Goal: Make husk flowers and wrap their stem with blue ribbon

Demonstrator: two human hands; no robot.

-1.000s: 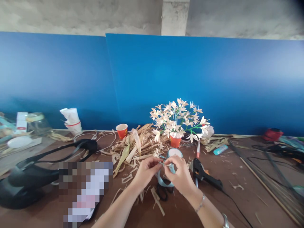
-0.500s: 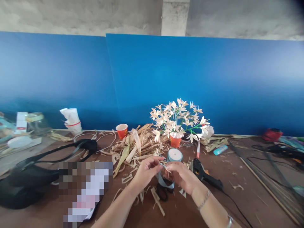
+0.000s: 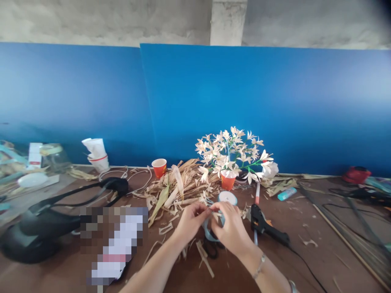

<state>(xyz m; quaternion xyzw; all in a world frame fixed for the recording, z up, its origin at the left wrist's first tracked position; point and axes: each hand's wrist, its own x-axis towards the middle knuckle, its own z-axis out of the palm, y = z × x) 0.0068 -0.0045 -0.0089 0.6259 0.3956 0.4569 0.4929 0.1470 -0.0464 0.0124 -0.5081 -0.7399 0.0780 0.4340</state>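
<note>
My left hand [image 3: 193, 218] and my right hand [image 3: 231, 226] meet over the table, fingertips pinched close together. A light-blue ribbon [image 3: 208, 232] hangs in a loop beneath the fingers, and its end runs up into the pinch. Just beyond the left fingertips shows a small pale flower [image 3: 203, 198]; whether it is held I cannot tell. Behind my right hand lies a white-centred ribbon roll [image 3: 227, 197] with a light-blue edge, partly covered by the fingers. Black scissor handles [image 3: 210, 249] lie below the ribbon, their blades out of sight.
A bunch of pale flowers [image 3: 230, 152] stands in a red paper cup [image 3: 227, 182]. Dried husks [image 3: 183, 183] are heaped behind my left hand. A black glue gun [image 3: 265, 226] with its cord lies to the right. Another red cup [image 3: 159, 168] and a black headset-like object [image 3: 45, 232] are leftward.
My right hand has turned over and come in closer to my left, its back now facing up. The ribbon loop has shifted with it. The whole view has moved slightly.
</note>
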